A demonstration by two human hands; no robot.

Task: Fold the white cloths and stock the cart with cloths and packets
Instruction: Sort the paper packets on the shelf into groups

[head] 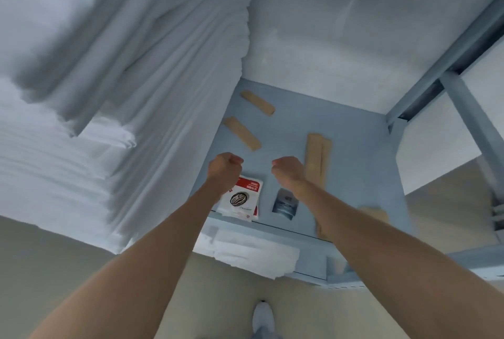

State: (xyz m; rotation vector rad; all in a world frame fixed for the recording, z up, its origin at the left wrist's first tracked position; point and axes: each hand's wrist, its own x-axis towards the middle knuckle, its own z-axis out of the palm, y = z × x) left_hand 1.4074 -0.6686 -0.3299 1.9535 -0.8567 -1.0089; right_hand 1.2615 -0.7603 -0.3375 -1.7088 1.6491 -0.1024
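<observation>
Fingers of both hands are curled inward into loose fists, and no object is visible inside either one; whether something small is pinched cannot be told. At far left, a tall stack of folded white cloths [81, 98] fills the left part of the blue cart shelf [354, 147], its layered edges facing the bare part of the shelf. Just right of the stack lie two tan stick packets [242, 133], each at a slant and apart from one another. The left hand [224, 170] hovers over the near shelf area, directly above a red-and-white sachet [244, 197] printed with a dark round emblem. Right of this sachet lies a small blue-grey packet [285, 203], close to the shelf's front lip. The right hand [287, 172] hangs level with the left, the two fists apart. Beside its wrist, a pair of tan stick packets [317, 158] lies side by side. Below the shelf lip, further folded white cloth [253, 252] rests on a lower level. A grey metal frame [463, 109] rises at right.
</observation>
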